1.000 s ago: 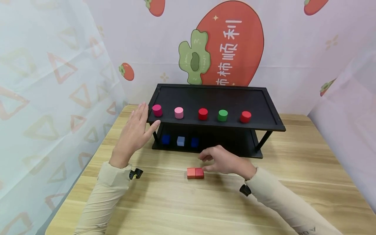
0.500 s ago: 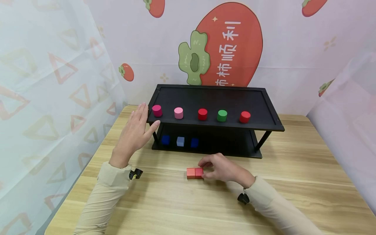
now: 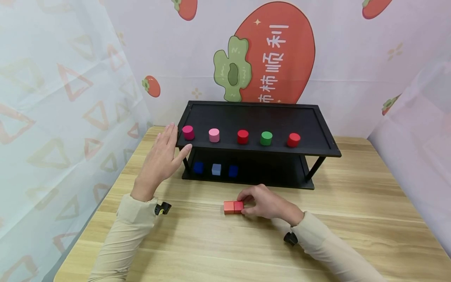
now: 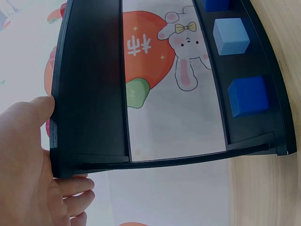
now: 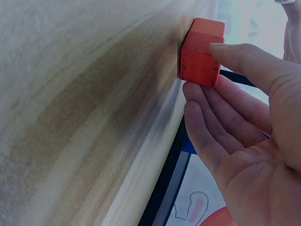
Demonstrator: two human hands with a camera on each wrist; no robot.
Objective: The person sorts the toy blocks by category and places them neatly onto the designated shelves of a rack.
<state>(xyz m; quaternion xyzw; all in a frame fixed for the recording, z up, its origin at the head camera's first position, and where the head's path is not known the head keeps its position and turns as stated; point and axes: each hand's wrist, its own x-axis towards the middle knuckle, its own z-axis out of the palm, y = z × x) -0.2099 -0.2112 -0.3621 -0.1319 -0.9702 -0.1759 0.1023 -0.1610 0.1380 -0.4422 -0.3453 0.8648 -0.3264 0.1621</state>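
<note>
Two cubes lie side by side on the wooden table: an orange cube (image 3: 229, 207) and, touching its right side, a red cube (image 3: 239, 206). My right hand (image 3: 246, 203) pinches the red cube (image 5: 200, 59), thumb on one face and fingertips against the other. My left hand (image 3: 169, 150) is flat with straight fingers against the left end of the black two-tier shelf (image 3: 317, 129). In the left wrist view the left hand (image 4: 23, 165) touches the shelf's end (image 4: 89, 94).
On the top tier stand a magenta cylinder (image 3: 188, 132), a pink one (image 3: 213, 135), a red one (image 3: 242, 136), a green one (image 3: 266, 138) and another red one (image 3: 293, 140). The lower tier holds a blue cube (image 3: 198, 167), a light blue cube (image 3: 216, 169) and another blue cube (image 3: 233, 170). Printed curtains surround the table (image 3: 370, 203).
My right hand has come down and back to the red cube, and its fingers have closed on it. The left hand and both cubes have stayed where they were.
</note>
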